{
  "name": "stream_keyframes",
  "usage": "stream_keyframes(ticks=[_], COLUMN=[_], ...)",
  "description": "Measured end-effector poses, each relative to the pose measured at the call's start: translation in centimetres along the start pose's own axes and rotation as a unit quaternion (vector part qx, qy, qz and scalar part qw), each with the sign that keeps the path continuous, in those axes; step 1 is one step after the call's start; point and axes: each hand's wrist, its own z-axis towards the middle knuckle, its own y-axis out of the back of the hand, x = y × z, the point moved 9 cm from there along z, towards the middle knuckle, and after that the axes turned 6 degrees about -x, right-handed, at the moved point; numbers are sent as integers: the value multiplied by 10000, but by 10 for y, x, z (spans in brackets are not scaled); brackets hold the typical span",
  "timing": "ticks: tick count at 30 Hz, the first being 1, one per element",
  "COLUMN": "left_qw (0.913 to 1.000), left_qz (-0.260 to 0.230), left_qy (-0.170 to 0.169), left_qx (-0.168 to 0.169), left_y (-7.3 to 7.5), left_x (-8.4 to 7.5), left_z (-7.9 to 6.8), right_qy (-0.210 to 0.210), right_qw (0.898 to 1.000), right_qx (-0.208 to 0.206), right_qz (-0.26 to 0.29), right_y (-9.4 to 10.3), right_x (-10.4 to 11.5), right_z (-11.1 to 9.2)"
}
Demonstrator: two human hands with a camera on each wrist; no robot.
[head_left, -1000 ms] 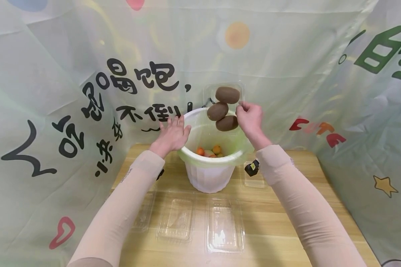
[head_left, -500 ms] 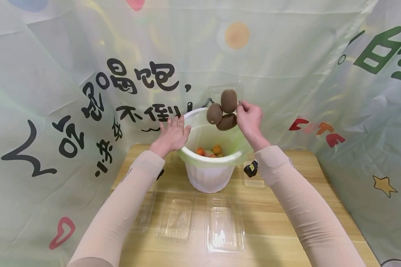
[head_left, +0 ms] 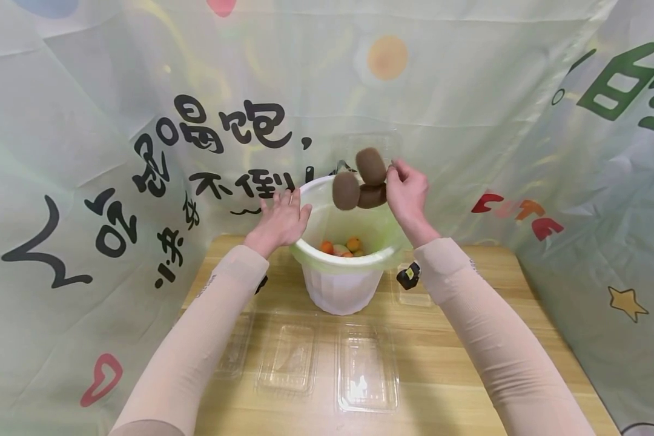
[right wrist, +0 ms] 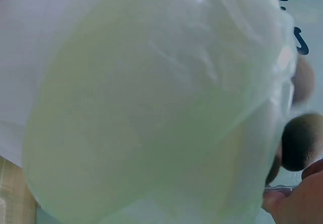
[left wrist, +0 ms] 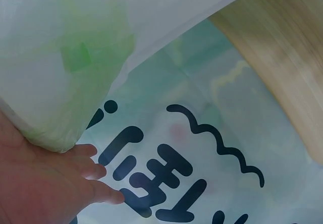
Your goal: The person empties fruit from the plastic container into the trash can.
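Observation:
My right hand (head_left: 409, 191) pinches the edge of a clear plastic box (head_left: 378, 140) above the bin's far right side. The box is tilted, and its outline is faint against the backdrop. Three brown kiwis show at it: an upper one (head_left: 370, 166), a left one (head_left: 346, 191) and a lower one (head_left: 372, 196). Two of them look blurred. Below stands a white bin (head_left: 342, 293) with a pale green bag (head_left: 318, 225) lining it. Small orange fruits (head_left: 353, 244) lie inside. My left hand (head_left: 283, 221) rests at the bin's left rim with fingers straight.
Clear plastic boxes stand on the wooden table (head_left: 447, 363): a front middle one (head_left: 367, 372), one left of it (head_left: 287, 357), another beside my left sleeve (head_left: 234, 351) and one (head_left: 414, 293) right of the bin. A printed cloth (head_left: 452, 121) surrounds the table.
The kiwis have shifted in the tilted box: the upper one swung from lying sideways to upright, and the left one moved slightly left. Both hands stay nearly in place.

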Motion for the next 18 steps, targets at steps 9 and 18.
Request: stream_keyframes(ticks=[9, 18], left_qw=[10000, 10000], left_qz=[31, -28], left_qy=[19, 55], left_qx=[60, 22], left_y=[-1, -3], left_x=[0, 2], left_z=[0, 1], right_qy=[4, 74], right_qw=[10000, 9998], right_qx=[-12, -63], right_qz=[-2, 176], right_y=[4, 6], right_x=[0, 0], right_z=[0, 2])
